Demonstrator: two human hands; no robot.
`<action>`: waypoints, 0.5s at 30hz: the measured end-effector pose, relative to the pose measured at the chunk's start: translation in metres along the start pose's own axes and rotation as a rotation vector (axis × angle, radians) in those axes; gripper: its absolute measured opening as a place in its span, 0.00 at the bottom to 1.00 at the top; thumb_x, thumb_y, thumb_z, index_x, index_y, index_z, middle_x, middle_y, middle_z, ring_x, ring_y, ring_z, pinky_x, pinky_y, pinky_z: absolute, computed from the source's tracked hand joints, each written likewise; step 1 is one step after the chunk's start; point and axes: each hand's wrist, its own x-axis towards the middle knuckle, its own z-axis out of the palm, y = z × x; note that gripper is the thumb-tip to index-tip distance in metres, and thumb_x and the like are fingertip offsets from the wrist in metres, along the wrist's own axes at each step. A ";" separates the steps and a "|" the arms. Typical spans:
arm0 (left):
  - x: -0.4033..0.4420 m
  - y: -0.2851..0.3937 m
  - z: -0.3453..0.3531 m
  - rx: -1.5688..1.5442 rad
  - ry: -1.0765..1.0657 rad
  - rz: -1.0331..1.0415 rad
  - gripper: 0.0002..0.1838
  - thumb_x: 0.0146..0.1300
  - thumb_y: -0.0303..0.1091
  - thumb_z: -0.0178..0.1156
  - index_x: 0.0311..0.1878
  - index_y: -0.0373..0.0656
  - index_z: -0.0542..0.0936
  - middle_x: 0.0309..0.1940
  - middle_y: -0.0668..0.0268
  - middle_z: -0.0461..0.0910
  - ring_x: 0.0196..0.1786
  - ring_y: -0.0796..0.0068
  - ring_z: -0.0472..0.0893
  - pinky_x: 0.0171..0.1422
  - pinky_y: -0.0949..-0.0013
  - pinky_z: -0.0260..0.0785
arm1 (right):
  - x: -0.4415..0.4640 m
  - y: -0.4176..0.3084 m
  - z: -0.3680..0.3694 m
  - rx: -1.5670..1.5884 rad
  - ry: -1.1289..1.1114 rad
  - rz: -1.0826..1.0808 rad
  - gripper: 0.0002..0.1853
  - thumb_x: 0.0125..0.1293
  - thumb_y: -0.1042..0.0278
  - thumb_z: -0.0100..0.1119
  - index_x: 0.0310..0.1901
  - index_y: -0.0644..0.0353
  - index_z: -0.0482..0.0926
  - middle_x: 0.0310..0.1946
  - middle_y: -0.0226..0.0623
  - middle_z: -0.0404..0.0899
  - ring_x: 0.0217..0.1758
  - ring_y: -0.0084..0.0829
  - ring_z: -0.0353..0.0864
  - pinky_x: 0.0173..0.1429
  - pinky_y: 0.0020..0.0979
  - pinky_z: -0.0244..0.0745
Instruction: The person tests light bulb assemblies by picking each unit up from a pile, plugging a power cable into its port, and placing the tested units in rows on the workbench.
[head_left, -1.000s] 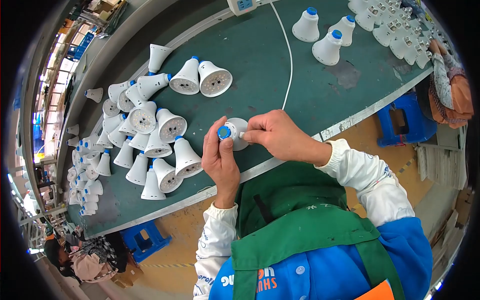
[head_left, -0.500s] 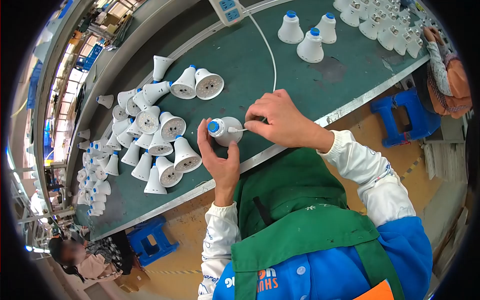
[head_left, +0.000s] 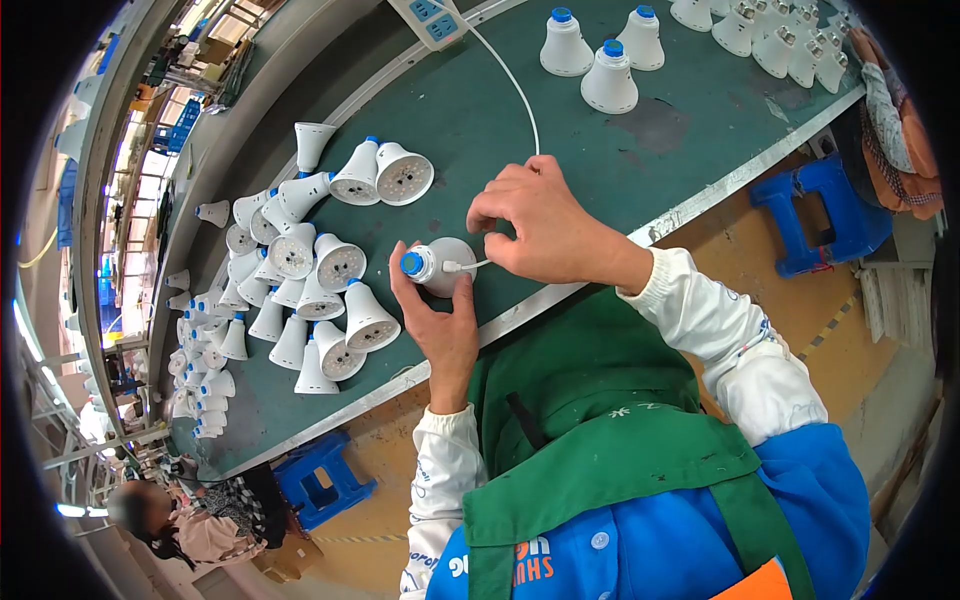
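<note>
My left hand (head_left: 440, 325) curls around a white lamp housing (head_left: 446, 250) with a blue cap (head_left: 411, 263), its thumb and fingers on opposite sides. A white plug (head_left: 452, 266) sits against the side of this housing, and its cable (head_left: 480, 264) runs under my right hand (head_left: 535, 222). That hand hovers just right of the housing, fingers bent, with a gap between thumb and index finger. Where the cable passes beneath the palm is hidden.
Many white lamp housings (head_left: 292, 250) crowd the bench's left side. Three upright ones (head_left: 609, 80) stand at the back, with more at far right. A power strip (head_left: 430, 20) feeds the cable. Blue stools (head_left: 825, 215) and two other people are beyond the bench's front edge.
My right thumb and index finger have parted from their pinch by the cable, and the hand has lifted slightly away. My left hand stays on the housing. The whole view has shifted slightly.
</note>
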 end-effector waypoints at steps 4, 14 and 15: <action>-0.001 -0.001 0.001 0.004 0.006 0.005 0.39 0.53 0.20 0.63 0.68 0.38 0.57 0.61 0.52 0.67 0.63 0.60 0.68 0.68 0.62 0.58 | -0.003 -0.003 -0.001 -0.057 -0.063 -0.004 0.04 0.48 0.69 0.58 0.27 0.55 0.79 0.27 0.29 0.77 0.41 0.30 0.73 0.57 0.40 0.54; 0.003 0.007 0.003 0.121 0.015 -0.044 0.32 0.57 0.18 0.57 0.65 0.39 0.58 0.58 0.55 0.68 0.58 0.65 0.70 0.64 0.64 0.62 | -0.016 -0.012 0.029 -0.133 0.029 -0.087 0.09 0.54 0.65 0.64 0.27 0.58 0.74 0.16 0.33 0.71 0.23 0.33 0.70 0.40 0.34 0.61; 0.004 0.007 0.003 0.158 0.027 -0.011 0.31 0.57 0.18 0.56 0.64 0.38 0.60 0.58 0.55 0.69 0.58 0.66 0.71 0.63 0.64 0.62 | -0.015 -0.013 0.029 -0.133 0.026 -0.091 0.09 0.54 0.65 0.64 0.27 0.58 0.74 0.16 0.33 0.71 0.23 0.33 0.70 0.40 0.34 0.61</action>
